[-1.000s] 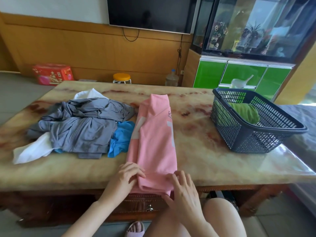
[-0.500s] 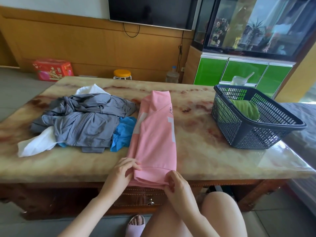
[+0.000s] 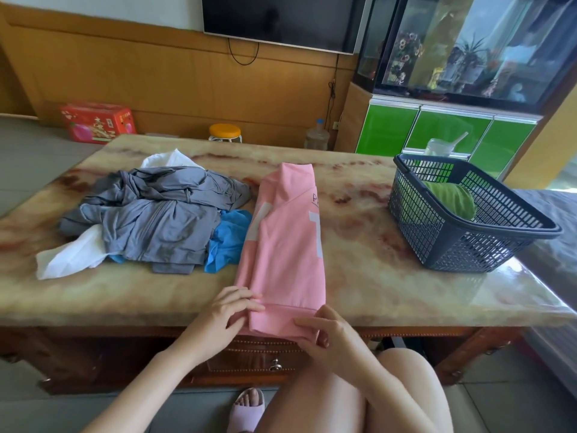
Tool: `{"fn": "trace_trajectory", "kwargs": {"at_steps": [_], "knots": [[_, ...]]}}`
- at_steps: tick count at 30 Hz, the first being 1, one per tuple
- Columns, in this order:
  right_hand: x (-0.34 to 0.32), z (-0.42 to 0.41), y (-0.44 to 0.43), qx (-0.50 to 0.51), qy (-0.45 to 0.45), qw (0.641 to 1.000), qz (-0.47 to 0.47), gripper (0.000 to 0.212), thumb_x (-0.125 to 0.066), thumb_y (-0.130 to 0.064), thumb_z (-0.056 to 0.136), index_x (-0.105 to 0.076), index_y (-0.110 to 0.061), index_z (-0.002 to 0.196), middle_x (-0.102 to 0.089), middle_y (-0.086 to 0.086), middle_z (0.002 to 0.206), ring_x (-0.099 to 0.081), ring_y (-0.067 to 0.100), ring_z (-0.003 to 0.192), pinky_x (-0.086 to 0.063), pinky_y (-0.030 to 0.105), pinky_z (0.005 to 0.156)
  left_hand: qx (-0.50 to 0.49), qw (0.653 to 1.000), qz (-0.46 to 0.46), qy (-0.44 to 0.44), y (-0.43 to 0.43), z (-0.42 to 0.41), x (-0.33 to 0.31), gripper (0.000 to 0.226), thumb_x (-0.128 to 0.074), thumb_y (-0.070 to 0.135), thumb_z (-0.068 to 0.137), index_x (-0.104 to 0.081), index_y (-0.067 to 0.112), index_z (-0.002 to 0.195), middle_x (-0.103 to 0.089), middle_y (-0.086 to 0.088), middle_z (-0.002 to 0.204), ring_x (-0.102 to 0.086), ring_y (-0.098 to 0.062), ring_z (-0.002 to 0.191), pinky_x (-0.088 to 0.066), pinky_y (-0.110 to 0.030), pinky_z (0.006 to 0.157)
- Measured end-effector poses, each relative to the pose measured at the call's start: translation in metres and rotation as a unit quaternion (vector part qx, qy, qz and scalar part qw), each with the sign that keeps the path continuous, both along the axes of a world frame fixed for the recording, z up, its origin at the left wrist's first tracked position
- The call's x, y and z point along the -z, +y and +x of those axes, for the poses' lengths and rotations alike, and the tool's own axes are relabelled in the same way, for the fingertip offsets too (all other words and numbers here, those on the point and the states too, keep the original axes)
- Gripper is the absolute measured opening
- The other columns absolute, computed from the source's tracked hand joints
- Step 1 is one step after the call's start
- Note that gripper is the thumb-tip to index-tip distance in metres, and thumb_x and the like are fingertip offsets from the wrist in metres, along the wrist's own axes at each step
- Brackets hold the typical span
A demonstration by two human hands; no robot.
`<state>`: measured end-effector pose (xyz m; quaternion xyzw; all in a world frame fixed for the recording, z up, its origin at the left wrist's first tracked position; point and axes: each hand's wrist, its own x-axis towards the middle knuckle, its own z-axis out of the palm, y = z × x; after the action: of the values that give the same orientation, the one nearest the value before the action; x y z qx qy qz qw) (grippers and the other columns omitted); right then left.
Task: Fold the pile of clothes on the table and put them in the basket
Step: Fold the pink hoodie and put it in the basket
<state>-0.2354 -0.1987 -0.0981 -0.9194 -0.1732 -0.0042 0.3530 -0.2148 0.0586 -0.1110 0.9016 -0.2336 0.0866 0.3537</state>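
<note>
A pink shirt [image 3: 285, 245], folded into a long narrow strip, lies lengthwise on the marble table [image 3: 374, 276], its near hem hanging over the front edge. My left hand [image 3: 231, 310] pinches the hem's left corner. My right hand [image 3: 324, 331] pinches its right corner. To the left lies a loose pile: a grey garment [image 3: 156, 220] on top, white cloth [image 3: 68, 257] and blue cloth [image 3: 228, 239] under it. At the right end of the table stands the dark blue basket [image 3: 449, 245] with a folded green garment [image 3: 449, 198] inside.
My bare knees are just below the table's front edge. Beyond the table stand a yellow stool [image 3: 225, 132], a red box [image 3: 97, 121], a water bottle [image 3: 317, 137] and a green cabinet [image 3: 446, 132]. Bare marble lies between the pink shirt and the basket.
Both hands went from resting on the pink shirt's near end to pinching its hem corners. The hem has slid a little back onto the table.
</note>
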Motion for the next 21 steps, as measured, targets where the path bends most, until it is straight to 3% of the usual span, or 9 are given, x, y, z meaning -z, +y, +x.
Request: {"fn": "trace_trajectory", "kwargs": {"at_steps": [2,5,7,9,12,14,16,18,21], "knots": [[-0.007,0.005,-0.013,-0.047,0.000,0.998,-0.041,0.052,-0.068,-0.038,0.075,-0.053,-0.049,0.123,-0.040,-0.020,0.108,-0.039,-0.003,0.098,-0.033,0.013,0.090,0.050,0.995,0.060,0.060,0.011,-0.005,-0.008,0.066,-0.055,0.000,0.082,-0.048,0.049,0.126,-0.027,0.034,0.141,-0.011,0.015,0.135,-0.012,-0.011,0.112],[-0.012,0.012,-0.027,-0.102,0.004,0.986,-0.135,0.075,-0.060,-0.021,0.075,-0.029,-0.062,0.131,-0.012,-0.022,0.147,-0.015,0.006,0.129,-0.017,0.026,0.106,0.093,0.977,0.186,0.051,0.025,-0.004,-0.014,0.084,-0.057,0.002,0.081,-0.025,0.054,0.139,0.002,0.039,0.147,0.010,0.018,0.134,-0.005,-0.008,0.107],[-0.009,0.020,-0.032,-0.113,-0.022,0.978,-0.176,0.089,-0.051,-0.006,0.073,-0.021,-0.058,0.139,0.008,-0.023,0.154,0.006,0.008,0.141,-0.011,0.033,0.111,0.101,0.970,0.220,0.027,0.031,0.003,-0.013,0.090,-0.057,-0.002,0.082,-0.020,0.056,0.139,0.003,0.037,0.147,0.010,0.017,0.134,-0.003,-0.011,0.110],[-0.005,0.029,-0.035,-0.128,-0.048,0.971,-0.197,0.093,-0.051,-0.001,0.072,-0.018,-0.051,0.143,0.012,-0.021,0.155,0.019,0.007,0.143,-0.003,0.031,0.113,0.099,0.973,0.209,-0.020,0.034,0.012,-0.009,0.091,-0.058,-0.006,0.079,-0.025,0.056,0.138,-0.014,0.029,0.149,-0.004,0.011,0.137,-0.009,-0.020,0.114],[-0.001,0.041,-0.031,-0.143,-0.116,0.966,-0.181,0.072,-0.053,-0.014,0.076,-0.035,-0.033,0.143,-0.012,-0.013,0.157,0.002,0.007,0.146,-0.008,0.029,0.118,0.078,0.972,0.198,-0.101,0.029,0.026,-0.004,0.074,-0.075,0.008,0.072,-0.046,0.050,0.126,-0.043,0.016,0.138,-0.034,-0.002,0.130,-0.030,-0.032,0.111],[0.003,0.048,-0.029,-0.135,-0.166,0.966,-0.148,0.058,-0.048,-0.023,0.079,-0.046,-0.028,0.137,-0.032,-0.012,0.150,-0.017,0.004,0.143,-0.016,0.032,0.116,0.078,0.977,0.159,-0.121,0.023,0.033,-0.003,0.052,-0.075,0.021,0.072,-0.057,0.045,0.115,-0.047,0.015,0.136,-0.036,-0.004,0.131,-0.033,-0.035,0.110],[0.006,0.053,-0.030,-0.130,-0.182,0.967,-0.126,0.046,-0.048,-0.027,0.085,-0.054,-0.028,0.131,-0.044,-0.015,0.142,-0.030,0.000,0.137,-0.016,0.030,0.116,0.061,0.986,0.094,-0.120,0.017,0.036,-0.002,0.044,-0.071,0.022,0.076,-0.060,0.048,0.110,-0.045,0.018,0.141,-0.030,-0.004,0.137,-0.022,-0.028,0.116],[0.001,0.056,-0.029,-0.121,-0.173,0.973,-0.088,0.036,-0.046,-0.037,0.093,-0.060,-0.027,0.125,-0.056,-0.016,0.132,-0.039,-0.006,0.130,-0.013,0.028,0.117,0.017,0.998,0.030,-0.061,0.012,0.033,-0.004,0.053,-0.067,0.019,0.081,-0.054,0.058,0.113,-0.039,0.027,0.141,-0.021,0.004,0.138,-0.011,-0.016,0.115],[-0.012,0.054,-0.030,-0.056,-0.132,0.990,-0.009,0.034,-0.046,-0.037,0.096,-0.068,-0.017,0.113,-0.070,-0.009,0.108,-0.029,-0.033,0.112,-0.012,0.020,0.115,-0.024,0.998,-0.061,0.025,0.001,0.018,-0.020,0.027,-0.040,0.069,0.081,-0.042,0.075,0.107,-0.038,0.055,0.118,-0.028,0.023,0.124,-0.025,-0.001,0.101]]}}
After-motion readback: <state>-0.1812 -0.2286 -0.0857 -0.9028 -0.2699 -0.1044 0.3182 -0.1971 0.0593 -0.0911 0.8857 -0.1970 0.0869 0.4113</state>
